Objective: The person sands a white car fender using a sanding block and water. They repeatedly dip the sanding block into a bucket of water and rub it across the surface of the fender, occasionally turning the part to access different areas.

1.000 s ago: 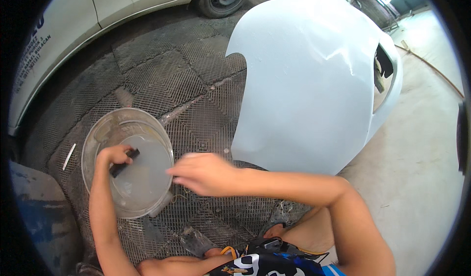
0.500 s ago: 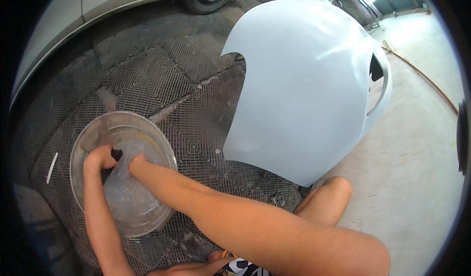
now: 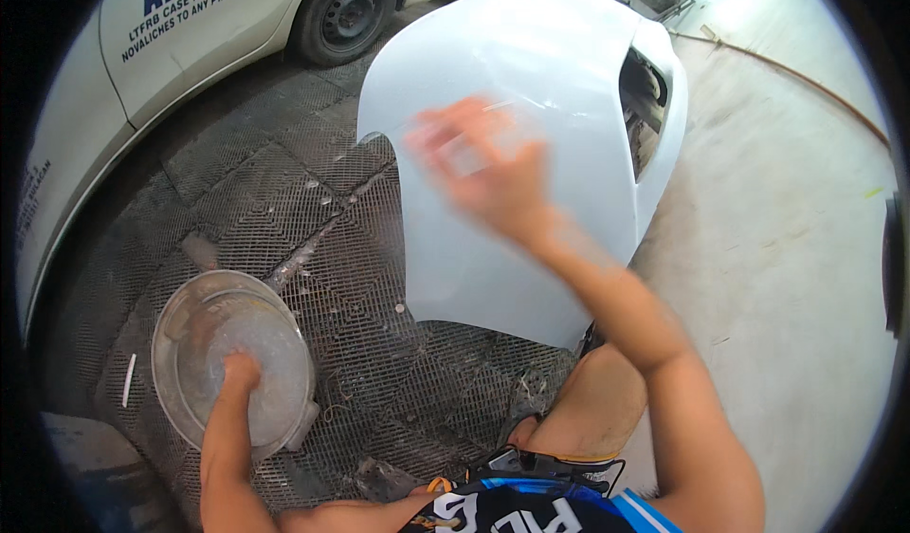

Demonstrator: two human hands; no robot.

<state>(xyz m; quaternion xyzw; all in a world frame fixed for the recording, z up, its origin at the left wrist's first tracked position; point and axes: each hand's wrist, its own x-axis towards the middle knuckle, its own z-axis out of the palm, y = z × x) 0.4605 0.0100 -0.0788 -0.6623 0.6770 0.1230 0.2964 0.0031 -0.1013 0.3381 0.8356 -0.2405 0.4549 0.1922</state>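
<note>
My left hand (image 3: 241,372) reaches down into a round metal basin (image 3: 172,329) of cloudy water on the floor at the left. Its fingers are under the surface, so whether they hold anything is hidden. My right hand (image 3: 482,165) is raised over a pale grey-white car hood (image 3: 474,277) and smeared by motion. Its fingers look bent, but I cannot make out whether something is in them or whether it touches the panel. The hood lies outer side up, with a curved notch at its left edge and an oblong opening at its right.
A cream car (image 3: 218,30) with a dark wheel (image 3: 346,13) stands at the far left. Black ribbed mats (image 3: 351,277) cover the floor around the basin. A white strip (image 3: 129,381) lies left of the basin. On the pale floor at right runs a brown hose-like line (image 3: 796,76).
My right hand has come out of the basin and swung up and right over the hood. My left hand stays in the water. The black object seen beside it earlier no longer shows.
</note>
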